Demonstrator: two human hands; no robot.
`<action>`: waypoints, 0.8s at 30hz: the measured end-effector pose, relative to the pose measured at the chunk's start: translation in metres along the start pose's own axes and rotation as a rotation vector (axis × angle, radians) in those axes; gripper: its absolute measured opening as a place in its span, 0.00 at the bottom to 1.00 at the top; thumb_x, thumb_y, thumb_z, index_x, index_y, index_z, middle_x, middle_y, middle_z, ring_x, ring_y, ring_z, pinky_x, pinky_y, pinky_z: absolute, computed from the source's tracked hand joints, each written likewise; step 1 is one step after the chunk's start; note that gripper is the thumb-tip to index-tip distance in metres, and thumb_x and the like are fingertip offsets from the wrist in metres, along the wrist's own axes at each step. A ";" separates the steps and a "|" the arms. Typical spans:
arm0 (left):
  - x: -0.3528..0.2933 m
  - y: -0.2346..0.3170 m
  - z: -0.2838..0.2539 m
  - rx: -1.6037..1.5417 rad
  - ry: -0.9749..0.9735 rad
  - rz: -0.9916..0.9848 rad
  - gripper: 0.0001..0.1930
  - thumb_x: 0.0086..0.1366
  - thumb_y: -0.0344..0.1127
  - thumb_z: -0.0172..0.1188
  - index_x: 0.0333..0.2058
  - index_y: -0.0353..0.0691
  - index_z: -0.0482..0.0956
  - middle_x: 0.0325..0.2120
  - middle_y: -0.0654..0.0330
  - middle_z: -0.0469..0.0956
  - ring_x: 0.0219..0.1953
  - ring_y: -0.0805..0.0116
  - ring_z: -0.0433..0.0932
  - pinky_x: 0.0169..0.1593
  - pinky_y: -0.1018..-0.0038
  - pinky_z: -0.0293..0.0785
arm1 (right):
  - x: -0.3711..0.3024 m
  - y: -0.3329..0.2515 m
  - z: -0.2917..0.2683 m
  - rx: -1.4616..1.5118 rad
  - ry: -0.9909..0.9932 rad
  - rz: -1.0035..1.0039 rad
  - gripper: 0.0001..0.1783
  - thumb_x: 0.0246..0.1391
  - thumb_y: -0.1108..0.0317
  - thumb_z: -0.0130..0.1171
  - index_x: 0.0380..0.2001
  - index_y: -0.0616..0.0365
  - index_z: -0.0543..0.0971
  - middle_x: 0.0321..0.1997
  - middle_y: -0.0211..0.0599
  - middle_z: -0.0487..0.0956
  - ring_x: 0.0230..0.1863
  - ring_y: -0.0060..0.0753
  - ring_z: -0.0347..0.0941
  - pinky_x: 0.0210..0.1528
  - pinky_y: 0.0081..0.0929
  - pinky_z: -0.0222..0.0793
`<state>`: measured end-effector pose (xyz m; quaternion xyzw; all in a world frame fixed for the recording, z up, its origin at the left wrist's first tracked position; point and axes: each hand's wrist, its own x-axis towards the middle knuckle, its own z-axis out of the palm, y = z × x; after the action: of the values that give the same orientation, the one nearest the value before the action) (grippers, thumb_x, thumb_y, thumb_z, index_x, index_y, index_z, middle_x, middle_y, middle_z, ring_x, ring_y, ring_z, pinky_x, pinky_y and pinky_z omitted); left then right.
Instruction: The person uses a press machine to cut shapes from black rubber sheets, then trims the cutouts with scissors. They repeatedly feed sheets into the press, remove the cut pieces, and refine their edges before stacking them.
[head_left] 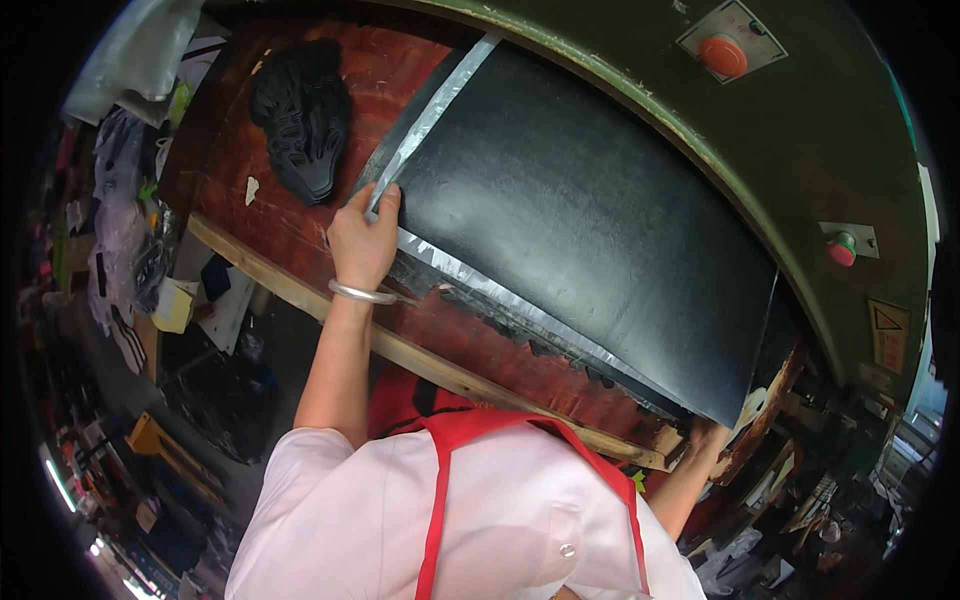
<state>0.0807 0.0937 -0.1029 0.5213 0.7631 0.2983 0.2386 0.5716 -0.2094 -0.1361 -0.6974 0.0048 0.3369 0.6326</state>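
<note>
My left hand (362,240) pinches the 10 o'clock corner of the big black sheet (590,220) on the desk (290,230), my right (712,436) closes at 4; it looks floppy, heavy, best gripped by edges.

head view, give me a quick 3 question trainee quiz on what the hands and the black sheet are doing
1. True or false: the left hand pinches the black sheet at its corner.
2. What lies left of the sheet on the red-brown table? A) black shoe sole B) hammer C) scissors
3. What is on the left wrist?

Key
1. true
2. A
3. a silver bangle
</note>
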 end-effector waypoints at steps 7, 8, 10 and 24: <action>-0.005 -0.008 -0.005 -0.046 -0.024 0.000 0.26 0.60 0.51 0.58 0.44 0.30 0.79 0.29 0.39 0.80 0.37 0.45 0.81 0.43 0.63 0.73 | -0.008 -0.036 -0.003 0.050 -0.197 0.124 0.20 0.56 0.56 0.55 0.47 0.56 0.75 0.47 0.35 0.77 0.52 0.38 0.71 0.58 0.38 0.64; -0.006 -0.011 -0.005 -0.078 -0.008 0.055 0.26 0.60 0.51 0.58 0.44 0.31 0.79 0.29 0.39 0.80 0.38 0.45 0.81 0.44 0.63 0.73 | -0.008 -0.041 -0.002 0.093 -0.198 0.179 0.19 0.55 0.56 0.54 0.46 0.56 0.75 0.45 0.34 0.78 0.51 0.38 0.71 0.57 0.39 0.65; -0.007 -0.017 -0.006 -0.179 -0.056 0.008 0.22 0.62 0.46 0.59 0.45 0.31 0.79 0.30 0.46 0.82 0.36 0.59 0.81 0.42 0.69 0.73 | -0.007 -0.048 0.003 0.127 -0.157 0.235 0.18 0.53 0.56 0.54 0.41 0.56 0.76 0.42 0.35 0.78 0.49 0.39 0.72 0.54 0.40 0.67; -0.015 -0.063 -0.045 -1.305 -0.485 -0.269 0.29 0.66 0.36 0.44 0.65 0.36 0.55 0.61 0.53 0.63 0.58 0.61 0.67 0.63 0.66 0.60 | -0.021 -0.065 0.011 0.194 -0.044 0.277 0.39 0.39 0.43 0.58 0.40 0.73 0.78 0.51 0.52 0.73 0.53 0.50 0.68 0.57 0.48 0.62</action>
<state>0.0143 0.0525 -0.1149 0.2251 0.4118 0.5381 0.7001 0.5785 -0.1949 -0.0685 -0.6181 0.1195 0.4342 0.6443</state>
